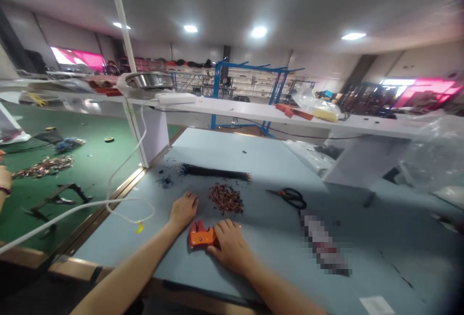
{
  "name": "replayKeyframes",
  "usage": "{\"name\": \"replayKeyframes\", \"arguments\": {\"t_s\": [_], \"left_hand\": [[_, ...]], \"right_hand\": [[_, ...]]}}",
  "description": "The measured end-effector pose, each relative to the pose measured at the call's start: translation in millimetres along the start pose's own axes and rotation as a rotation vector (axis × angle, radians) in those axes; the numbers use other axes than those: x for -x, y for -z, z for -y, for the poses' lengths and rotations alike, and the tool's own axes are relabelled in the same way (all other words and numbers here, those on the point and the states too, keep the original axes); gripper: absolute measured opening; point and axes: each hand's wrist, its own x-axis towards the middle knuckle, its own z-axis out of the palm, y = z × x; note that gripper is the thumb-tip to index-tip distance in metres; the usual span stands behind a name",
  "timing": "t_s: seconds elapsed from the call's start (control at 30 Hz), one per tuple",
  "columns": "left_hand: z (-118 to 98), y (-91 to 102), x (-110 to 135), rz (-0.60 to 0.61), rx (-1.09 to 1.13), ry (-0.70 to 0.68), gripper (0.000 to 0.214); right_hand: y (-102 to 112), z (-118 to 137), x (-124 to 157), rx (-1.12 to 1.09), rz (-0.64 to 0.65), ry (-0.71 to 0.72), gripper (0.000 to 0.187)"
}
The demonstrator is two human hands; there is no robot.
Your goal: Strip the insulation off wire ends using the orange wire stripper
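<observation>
My right hand (232, 246) is wrapped round the handles of an orange-red wire stripper (201, 236), whose jaws point left and away from me, low over the blue-grey table mat (268, 266). To its left, my left hand (184, 210) rests at the mat with curled fingers; anything held in them is hidden. Just beyond both hands lies a pile of small copper-brown offcuts (226, 198). Behind that pile stretches a bundle of black wires (215, 172) with stripped ends. A tuft of blue wire bits (166, 182) lies near the bundle's left end.
Black-handled scissors (294, 198) lie to the right, beside a blurred-out object (324, 245). A white shelf (246, 108) crosses behind the table. A white cable (125, 165) loops over the left edge. Another person's hand (4, 177) shows at far left, near a green table (97, 160).
</observation>
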Motion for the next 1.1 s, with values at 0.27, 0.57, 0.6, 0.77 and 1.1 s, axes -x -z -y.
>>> {"name": "replayKeyframes", "arguments": {"t_s": [0.27,0.57,0.6,0.77,1.1], "left_hand": [[-8,-7.8,-13,0.06,0.301,0.307,0.033],[-11,-3.1,0,-0.019,0.706,0.13,0.015],[-11,0.2,3,-0.052,0.754,0.1,0.013],[-17,16.6,9,-0.184,0.798,-0.057,0.008],[-21,18.3,17,-0.275,0.609,-0.313,0.009]], "right_hand": [[30,-21,-9,-0.508,-0.065,-0.266,0.032],[13,-30,-15,-1.988,0.157,-0.626,0.038],[9,-31,-12,-2.023,0.187,-0.617,0.037],[6,-36,-2,-2.062,0.311,-0.56,0.045],[10,-37,-1,-2.097,0.362,-0.499,0.059]]}}
